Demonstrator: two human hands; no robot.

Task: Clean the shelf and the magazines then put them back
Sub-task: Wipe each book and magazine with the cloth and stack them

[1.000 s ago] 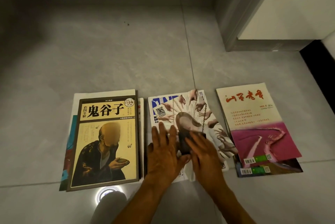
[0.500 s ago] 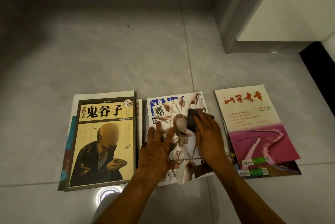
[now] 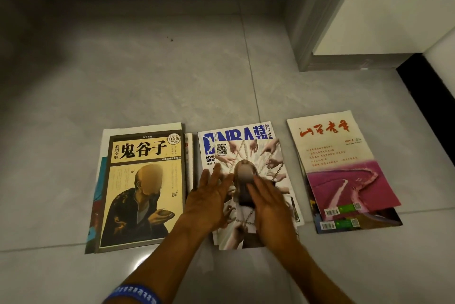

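— Start with the hands. What is each one doing?

— The right hand, lower centre of the frame, lies flat with straight fingers pressing a dark cloth onto the cover of the middle magazine. The cloth shows only as a dark patch past its fingertips. The left hand, just left of it, is spread wide, palm down, holding that same cover flat near its left edge. It grips nothing.

— And that magazine?

— It shows many hands pointing in at a central figure, with chains. It sits on top of a blue-titled magazine whose header peeks out above it, in the middle of the frame.

— Anything on the arm?

— A blue wristband on the left forearm, at the bottom edge.

— What lies to either side?

— To the left, just beside the middle stack, a yellow-covered book with a robed figure holding a bowl rests on top of a white publication and some others whose edges stick out beneath. To the right, apart from the middle stack, a magazine with red calligraphy and a pink field lies over another with matching barcodes at its lower edge.

— And the surroundings?

— All of it lies on a grey tiled floor. A white cabinet with a grey base stands in the upper right, and a dark strip runs along the top of the frame.
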